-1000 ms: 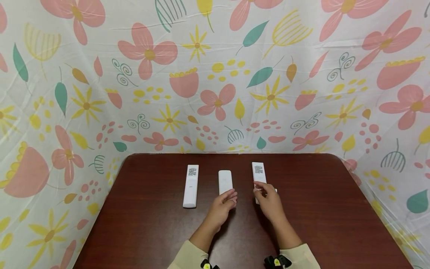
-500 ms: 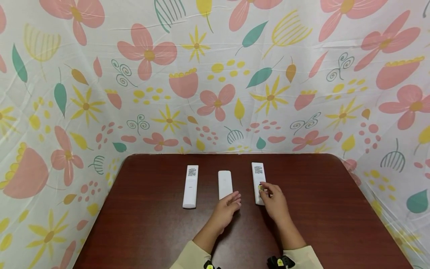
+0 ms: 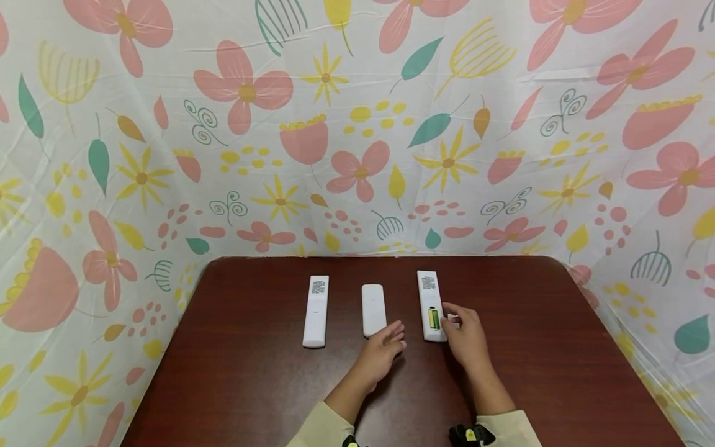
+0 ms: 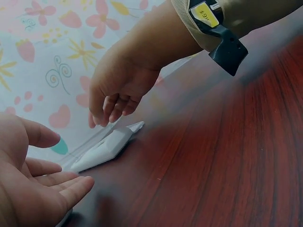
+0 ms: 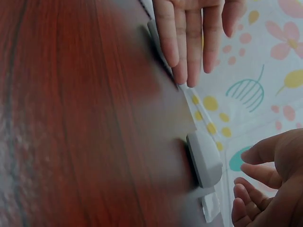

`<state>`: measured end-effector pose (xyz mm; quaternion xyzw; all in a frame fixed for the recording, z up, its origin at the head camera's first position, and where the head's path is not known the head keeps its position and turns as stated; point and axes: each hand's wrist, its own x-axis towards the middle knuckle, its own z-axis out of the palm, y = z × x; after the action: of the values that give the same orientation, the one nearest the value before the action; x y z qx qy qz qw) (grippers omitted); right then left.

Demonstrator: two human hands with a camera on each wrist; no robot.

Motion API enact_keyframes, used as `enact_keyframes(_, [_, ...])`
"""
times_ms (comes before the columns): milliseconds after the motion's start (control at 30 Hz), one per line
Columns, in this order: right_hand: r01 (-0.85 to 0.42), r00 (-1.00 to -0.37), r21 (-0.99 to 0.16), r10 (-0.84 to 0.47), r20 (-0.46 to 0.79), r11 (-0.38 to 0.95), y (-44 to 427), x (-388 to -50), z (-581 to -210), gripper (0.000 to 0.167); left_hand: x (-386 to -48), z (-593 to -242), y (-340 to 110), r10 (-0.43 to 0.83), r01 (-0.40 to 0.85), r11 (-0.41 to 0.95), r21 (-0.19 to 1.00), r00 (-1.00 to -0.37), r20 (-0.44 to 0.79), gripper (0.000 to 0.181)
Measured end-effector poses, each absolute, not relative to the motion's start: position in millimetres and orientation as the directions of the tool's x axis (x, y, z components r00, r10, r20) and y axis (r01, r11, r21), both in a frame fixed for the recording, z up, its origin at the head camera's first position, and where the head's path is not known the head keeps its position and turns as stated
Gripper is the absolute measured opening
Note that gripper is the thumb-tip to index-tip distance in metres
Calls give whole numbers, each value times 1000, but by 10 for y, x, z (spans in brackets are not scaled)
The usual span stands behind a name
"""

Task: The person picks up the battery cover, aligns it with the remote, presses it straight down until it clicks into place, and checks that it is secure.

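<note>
A white remote control (image 3: 432,304) lies back-up at the right, its battery compartment uncovered and showing green-and-yellow batteries (image 3: 434,318). Just right of that remote is my right hand (image 3: 466,335), fingers loosely bent and nothing seen between them. A small white piece, seemingly the battery cover (image 4: 137,126), lies beside the remote, below the right hand in the left wrist view. My left hand (image 3: 381,355) hovers near the lower end of the middle white remote (image 3: 373,309), its fingers extended and holding nothing.
Another white remote (image 3: 316,311) with a printed label lies at the left. All rest on a dark reddish-brown wooden table (image 3: 251,385). Flower-patterned cloth (image 3: 357,81) hangs behind the table and along both sides.
My right hand has drawn back to the right from the right remote, uncovering the batteries. The left hand has shifted slightly right and nearer, off the middle remote.
</note>
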<state>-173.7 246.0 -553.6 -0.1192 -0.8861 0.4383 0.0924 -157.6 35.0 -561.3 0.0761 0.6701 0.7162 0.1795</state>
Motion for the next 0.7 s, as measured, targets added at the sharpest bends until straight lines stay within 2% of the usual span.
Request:
enact_keyframes(367, [197, -950, -760, 312, 8, 620, 2544, -1718, -5575, 45, -1568, -5632, 417, 361, -170, -24, 985, -921, -150, 60])
enact_keyframes(700, [243, -954, -722, 293, -59, 648, 2614, -1695, -5564, 52, -1559, -5643, 507, 357, -132, -3, 991, -926, -122, 57])
